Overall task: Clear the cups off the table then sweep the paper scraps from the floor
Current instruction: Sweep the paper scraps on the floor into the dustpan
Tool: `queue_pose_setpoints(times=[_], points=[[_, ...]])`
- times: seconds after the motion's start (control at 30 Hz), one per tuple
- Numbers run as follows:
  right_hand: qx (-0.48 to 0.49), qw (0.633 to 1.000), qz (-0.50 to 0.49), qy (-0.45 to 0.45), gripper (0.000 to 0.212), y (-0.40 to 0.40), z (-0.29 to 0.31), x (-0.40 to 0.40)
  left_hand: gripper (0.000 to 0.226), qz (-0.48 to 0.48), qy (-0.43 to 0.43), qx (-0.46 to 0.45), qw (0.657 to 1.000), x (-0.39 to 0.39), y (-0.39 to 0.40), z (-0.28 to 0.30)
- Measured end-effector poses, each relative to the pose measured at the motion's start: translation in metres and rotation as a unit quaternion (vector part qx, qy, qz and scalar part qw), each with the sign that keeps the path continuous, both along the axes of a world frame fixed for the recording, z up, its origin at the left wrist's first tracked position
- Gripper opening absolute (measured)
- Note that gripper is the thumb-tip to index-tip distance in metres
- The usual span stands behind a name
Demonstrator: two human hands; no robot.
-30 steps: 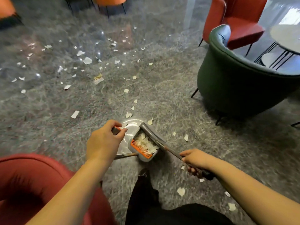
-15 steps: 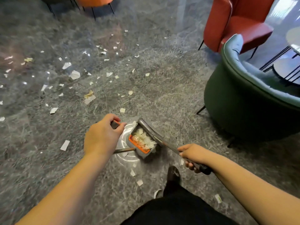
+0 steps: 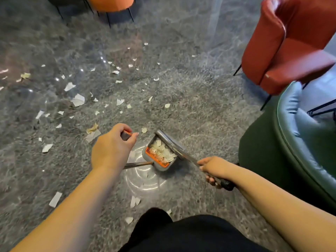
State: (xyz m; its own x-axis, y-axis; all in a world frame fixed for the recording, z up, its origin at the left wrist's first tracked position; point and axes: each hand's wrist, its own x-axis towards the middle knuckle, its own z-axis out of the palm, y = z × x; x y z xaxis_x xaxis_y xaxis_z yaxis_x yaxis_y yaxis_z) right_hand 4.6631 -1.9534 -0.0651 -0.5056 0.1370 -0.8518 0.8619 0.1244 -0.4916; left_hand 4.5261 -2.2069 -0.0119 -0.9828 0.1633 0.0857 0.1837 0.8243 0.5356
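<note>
Holding the broom handle [image 3: 126,134], the left hand [image 3: 112,148] sweeps; the right hand [image 3: 213,168] grips the dustpan [image 3: 160,153]; paper scraps [image 3: 78,100] at ten o'clock look light and fly easily.

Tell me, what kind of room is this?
Probably a lounge or café seating area. A red chair and a green armchair stand on a shiny grey stone floor, and a third, orange chair stands farther off. Paper scraps litter the floor.

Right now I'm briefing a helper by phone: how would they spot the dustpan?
Start at the green armchair on the right. Just left of it, the right hand holds a long handle down to the dustpan: grey, orange-combed, heaped with paper scraps.
</note>
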Motion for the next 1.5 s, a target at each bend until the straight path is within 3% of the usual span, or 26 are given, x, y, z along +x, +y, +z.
queue_pose_setpoints(times=[0.63,1.2,1.5], points=[[0.006,0.998,-0.067,0.006,0.044,0.202,-0.007,-0.391,0.018,-0.066,-0.001,-0.009,0.998,-0.423,0.230,0.007],[0.033,0.998,0.060,0.004,0.052,0.452,-0.001,-0.761,0.016,-0.017,0.006,0.007,1.000,-0.782,0.461,0.003],[0.050,0.998,0.026,0.003,0.053,0.536,-0.018,-0.962,0.017,-0.041,0.026,0.000,0.999,-0.995,0.552,-0.015]])
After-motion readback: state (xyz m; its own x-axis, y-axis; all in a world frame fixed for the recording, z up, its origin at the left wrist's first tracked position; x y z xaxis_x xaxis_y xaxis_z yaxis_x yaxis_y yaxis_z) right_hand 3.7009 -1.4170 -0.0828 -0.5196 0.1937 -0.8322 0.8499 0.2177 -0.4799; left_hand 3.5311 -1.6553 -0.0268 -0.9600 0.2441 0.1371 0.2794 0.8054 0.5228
